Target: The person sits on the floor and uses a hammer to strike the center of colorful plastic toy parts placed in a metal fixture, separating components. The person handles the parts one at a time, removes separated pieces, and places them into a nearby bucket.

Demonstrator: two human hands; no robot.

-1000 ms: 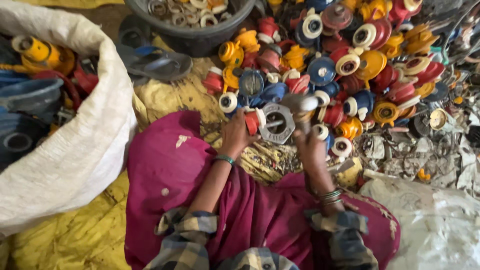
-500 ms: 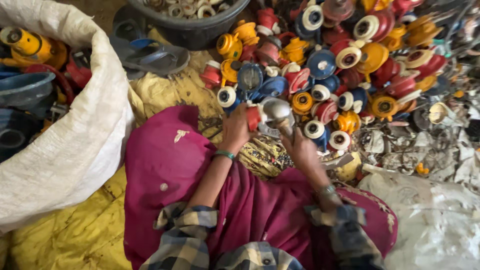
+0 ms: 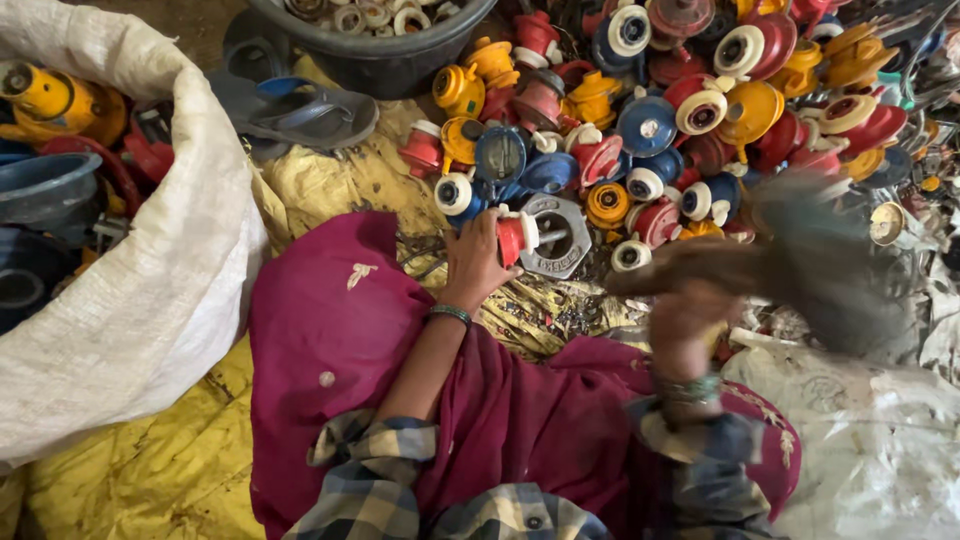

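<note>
My left hand [image 3: 478,262] grips a red plastic valve part [image 3: 515,238] whose shaft passes through a grey metal hexagonal nut piece [image 3: 556,235]. My right hand [image 3: 690,315] is blurred with motion and holds a dark tool [image 3: 800,262] with a long handle, drawn out to the right of the nut piece. Just beyond the hands lies a big heap of red, yellow and blue valve parts [image 3: 690,100]. A magenta cloth [image 3: 400,370] covers my lap below both arms.
A white woven sack [image 3: 150,290] full of plastic parts stands at the left. A dark tub [image 3: 380,55] of white rings sits at the top, with a grey sandal [image 3: 300,115] beside it. Yellow sheeting [image 3: 130,470] covers the floor. Scrap litters the right side.
My right hand has swung away from the nut piece to the right, with the tool now a blur. The left hand still holds the red part in about the same place.
</note>
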